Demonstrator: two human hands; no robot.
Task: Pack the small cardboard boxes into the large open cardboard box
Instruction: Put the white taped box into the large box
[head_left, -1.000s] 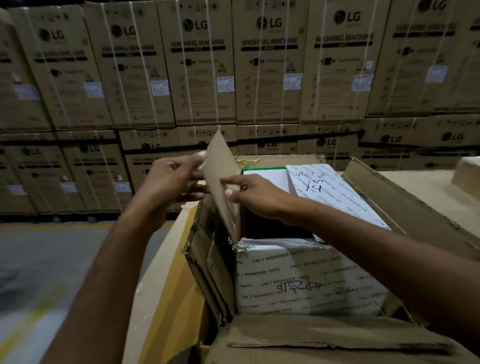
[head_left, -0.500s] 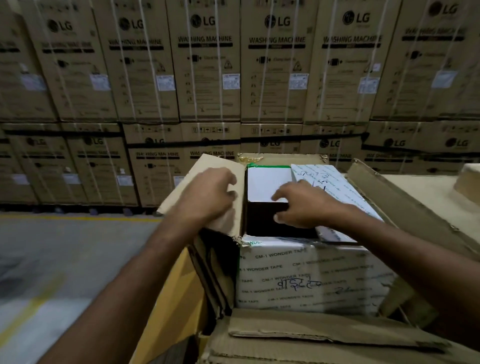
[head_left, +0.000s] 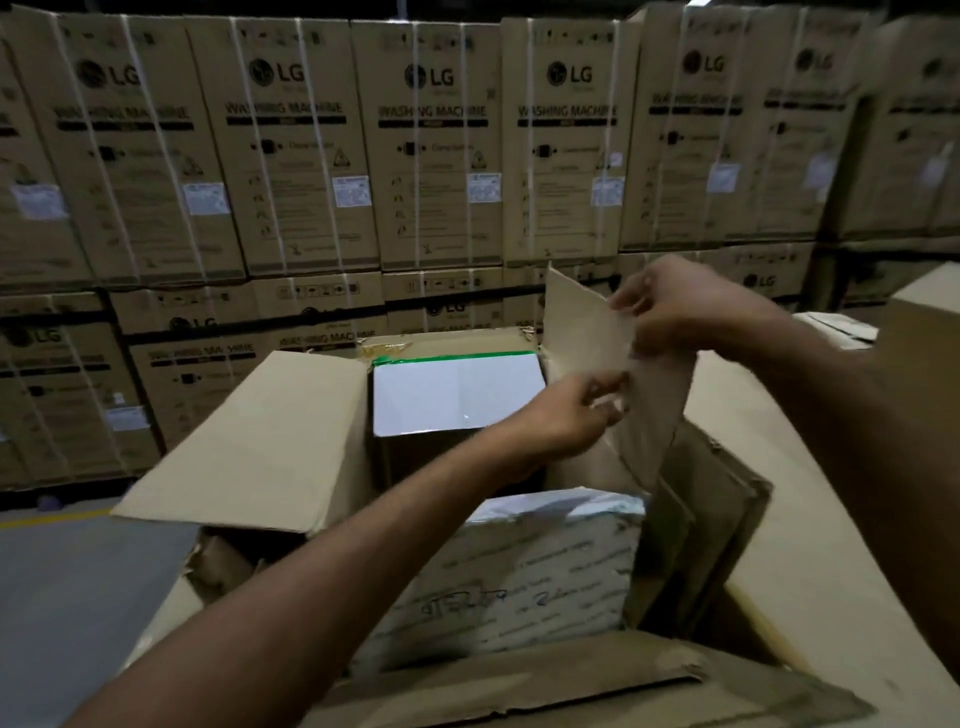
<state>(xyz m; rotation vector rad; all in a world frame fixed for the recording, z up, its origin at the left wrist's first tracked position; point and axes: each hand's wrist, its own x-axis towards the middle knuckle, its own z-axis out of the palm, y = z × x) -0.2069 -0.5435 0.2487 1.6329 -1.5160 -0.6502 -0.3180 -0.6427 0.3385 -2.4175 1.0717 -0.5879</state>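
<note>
At centre left, a brown left flap (head_left: 249, 441) is lying outward; inside the large box (head_left: 519, 691), a white-topped small box (head_left: 457, 392) (green-taped far edge) is sitting top-up. Further right, left hand (head_left: 571, 421) and right hand (head_left: 675, 306) are pinching the upright cardboard panel (head_left: 582, 332).

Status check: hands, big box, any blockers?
Left hand and right hand grip right flap, raised. Large box open; white-topped box, taped box inside. No obstruction seen.
</note>
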